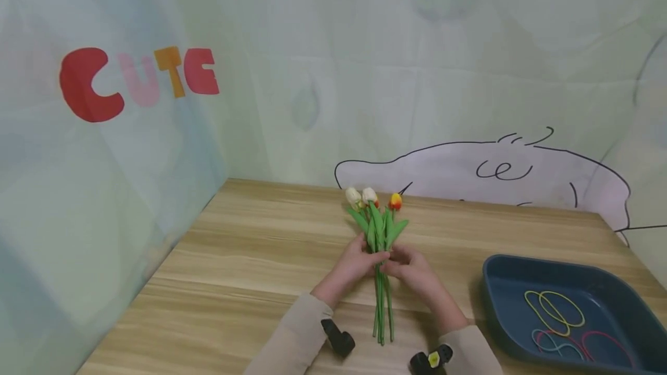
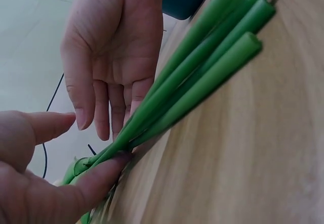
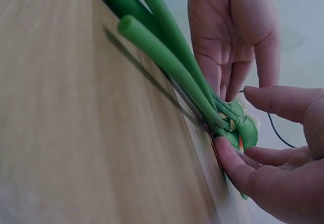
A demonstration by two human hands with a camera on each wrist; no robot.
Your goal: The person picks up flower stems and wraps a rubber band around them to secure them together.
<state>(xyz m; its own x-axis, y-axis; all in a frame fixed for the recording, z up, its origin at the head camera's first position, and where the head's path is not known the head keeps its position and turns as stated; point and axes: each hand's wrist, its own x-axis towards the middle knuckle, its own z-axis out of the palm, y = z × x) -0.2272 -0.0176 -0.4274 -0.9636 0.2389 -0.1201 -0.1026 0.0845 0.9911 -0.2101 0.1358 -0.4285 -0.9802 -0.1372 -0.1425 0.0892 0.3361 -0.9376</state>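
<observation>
A bunch of tulips [image 1: 380, 233] with white and orange-red heads and green leaves lies on the wooden table, stems toward me. My left hand [image 1: 359, 262] reaches to the bunch from the left, its thumb across the front of the stems. In the left wrist view, a finger of it touches the green stems [image 2: 187, 82] from beneath while the thumb stands off. On the right side, my right hand [image 1: 414, 271] has its fingertips at the stems [image 3: 172, 57], thumb raised apart from them. The far fingertips are partly hidden.
A dark blue tray [image 1: 492, 300] stands at the right of the table [image 1: 224, 282], with a yellow rubber band [image 1: 554, 308] and red and light blue ones inside. Behind the table hangs a printed cloth [image 1: 312, 74]. Black straps with cameras are on both wrists.
</observation>
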